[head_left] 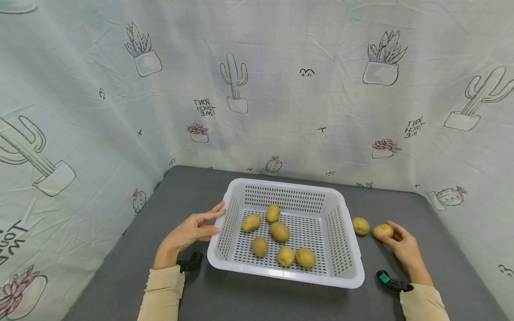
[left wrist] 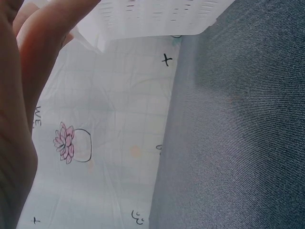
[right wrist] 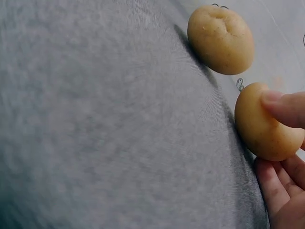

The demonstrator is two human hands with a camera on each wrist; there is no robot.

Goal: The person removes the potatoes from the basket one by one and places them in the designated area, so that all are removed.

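A white perforated plastic basket (head_left: 281, 277) sits on the grey table, with several yellow potatoes (head_left: 279, 232) spread over its floor. My left hand (head_left: 196, 229) is at the basket's left rim, its fingers extended and fingertips touching the edge; in the left wrist view the fingers (left wrist: 52, 28) reach up to the basket wall (left wrist: 157, 19). Right of the basket, my right hand (head_left: 404, 247) holds a potato (right wrist: 262, 125) between the thumb on top and the fingers beneath it, low at the cloth. Another potato (right wrist: 221, 40) lies just beyond, between that one and the basket.
Grey cloth (head_left: 313, 305) covers the table. A pale curtain (head_left: 281, 111) printed with potted cacti and succulents hangs along the back and both sides. Each wrist wears a black strap device, the right one (head_left: 395, 283) with a green patch.
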